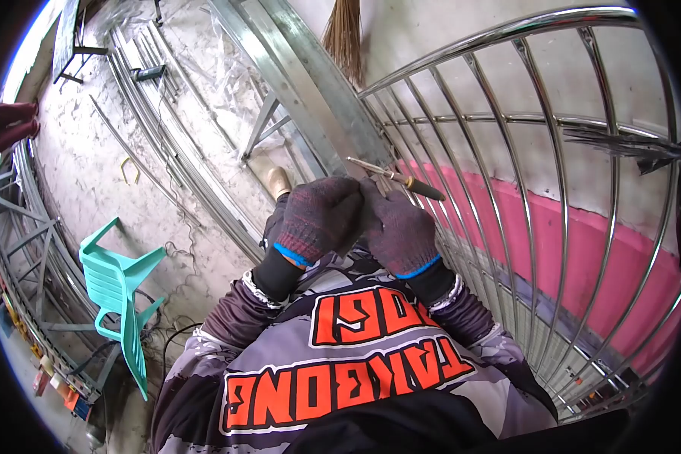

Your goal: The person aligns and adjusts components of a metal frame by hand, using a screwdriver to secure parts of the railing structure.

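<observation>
Both hands wear dark knitted gloves with blue cuffs and are close together in front of the chest. My left hand (pixel 314 219) is curled closed; what it holds, if anything, is hidden. Beside it on the right, my right hand (pixel 402 231) has its fingers bent inward, and its grip is hidden too. A thin tool with a dark handle and yellow collar (pixel 425 188) shows just beyond my right hand, its metal part pointing up and left. I cannot tell whether a hand holds it. A metal beam (pixel 299 76) lies beyond the hands.
A polished metal railing (pixel 537 91) curves along the right, before a pink and white wall. Long metal bars (pixel 159 136) lie on the floor. A turquoise plastic chair (pixel 117 280) is at the left, near a metal rack (pixel 26 227). A broom (pixel 344 38) stands at the top.
</observation>
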The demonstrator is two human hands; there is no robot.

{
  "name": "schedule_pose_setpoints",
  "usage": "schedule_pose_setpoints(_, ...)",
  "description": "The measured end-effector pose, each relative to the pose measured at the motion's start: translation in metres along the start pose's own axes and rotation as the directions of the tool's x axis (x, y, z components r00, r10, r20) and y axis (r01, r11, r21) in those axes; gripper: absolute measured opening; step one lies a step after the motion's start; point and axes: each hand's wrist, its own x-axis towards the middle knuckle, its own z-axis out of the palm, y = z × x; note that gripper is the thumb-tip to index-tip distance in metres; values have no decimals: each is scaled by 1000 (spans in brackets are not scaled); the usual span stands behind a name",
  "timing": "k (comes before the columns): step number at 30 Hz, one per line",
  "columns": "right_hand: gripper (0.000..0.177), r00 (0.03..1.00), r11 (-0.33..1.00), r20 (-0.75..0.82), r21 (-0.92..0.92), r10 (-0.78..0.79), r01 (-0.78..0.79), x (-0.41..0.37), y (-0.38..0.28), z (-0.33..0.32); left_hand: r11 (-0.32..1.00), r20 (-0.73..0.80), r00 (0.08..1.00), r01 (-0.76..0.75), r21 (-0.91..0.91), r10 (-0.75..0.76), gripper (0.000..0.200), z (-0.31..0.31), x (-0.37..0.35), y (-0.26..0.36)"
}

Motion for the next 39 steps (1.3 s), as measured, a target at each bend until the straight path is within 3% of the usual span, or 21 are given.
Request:
schedule_pose_setpoints(1, 56, 1000, 1000, 6, 0, 1, -1, 3, -2, 2, 1000, 1, 1000, 6, -2, -6, 18, -2, 1, 3)
schedule_pose_setpoints(3, 57, 989, 996, -116, 4, -90, 91, 12, -2, 4, 979, -88, 976, -198, 41, 201, 18, -8, 7, 9)
schedule_pose_setpoints(4, 58, 997, 998, -58, 34, -56, 58, 8, 0, -2, 999, 7, 1000, 29, -15, -29, 17, -6, 6, 7)
schedule_pose_setpoints(7, 62, 990, 994, -103, 39, -100, 105, 5, 6, 6, 995, -23, 996, -91, 48, 92, 15, 0, 3, 7)
schedule_pose_setpoints(8, 66, 995, 996, -56, 35, -81, 83, 7, 3, 5, 989, 42, 992, 123, -79, -120, 15, -3, 1, 10)
schedule_pose_setpoints(13, 67, 987, 989, -63, -16, -144, 144, 7, 14, 8, 996, -16, 998, 55, -77, -57, 16, 1, 3, 3)
schedule_pose_setpoints(15, 63, 982, 985, -85, -50, -166, 163, 7, 16, 14, 989, -77, 990, -114, 99, 121, 17, 2, -1, 0)
schedule_pose_setpoints(16, 65, 969, 978, -134, -32, -209, 207, 14, 15, 17, 981, -46, 986, 156, -112, -162, 17, -2, 1, 11)
schedule_pose_setpoints(18, 67, 950, 968, -190, -19, -249, 250, 13, 16, 18, 986, -21, 990, 134, -99, -136, 17, -3, 2, 9)
schedule_pose_setpoints(19, 67, 961, 974, -161, -12, -226, 227, 8, 19, 16, 991, 0, 995, 104, -87, -104, 17, -4, 4, 7)
schedule_pose_setpoints(20, 67, 970, 979, -130, -6, -204, 205, 3, 21, 15, 999, -24, 999, -32, -28, 31, 17, 1, -1, 2)
schedule_pose_setpoints(21, 67, 979, 983, -97, 3, -182, 183, 3, 22, 15, 999, -30, 999, -34, -26, 33, 17, 3, -1, -1)
schedule_pose_setpoints(23, 66, 973, 979, -115, 19, -199, 202, 7, 19, 18, 1000, -93, 996, -12, 5, 13, 16, 7, -6, -3)
schedule_pose_setpoints(24, 65, 957, 968, -167, 47, -237, 248, 14, 20, 21, 991, -111, 990, 70, -113, -82, 15, 5, 0, 5)
schedule_pose_setpoints(25, 65, 936, 953, -223, 71, -272, 294, 18, 20, 21, 991, -112, 990, 72, -115, -85, 15, 5, -2, 5)
schedule_pose_setpoints(26, 62, 972, 976, -103, 26, -213, 216, 14, 16, 11, 987, -47, 990, 131, -98, -136, 15, 2, -1, 5)
schedule_pose_setpoints(27, 62, 969, 974, -110, 20, -220, 224, 10, 19, 12, 980, 14, 983, 185, -77, -184, 16, -1, 2, 5)
schedule_pose_setpoints(31, 58, 972, 978, -138, 57, -192, 201, 8, 19, 18, 996, -31, 997, 73, -60, -75, 18, -3, -2, 8)
schedule_pose_setpoints(32, 58, 965, 971, -154, 75, -212, 226, 12, 19, 17, 941, 64, 969, 246, -232, -238, 22, -8, -3, 12)
schedule_pose_setpoints(36, 57, 969, 971, -153, 117, -192, 211, 5, 21, 14, 910, 98, 978, 207, -359, -184, 39, -17, -14, -4)
schedule_pose_setpoints(39, 53, 973, 977, -131, 74, -188, 199, 7, 18, 14, 929, 24, 967, 252, -270, -255, 35, -8, -22, -7)
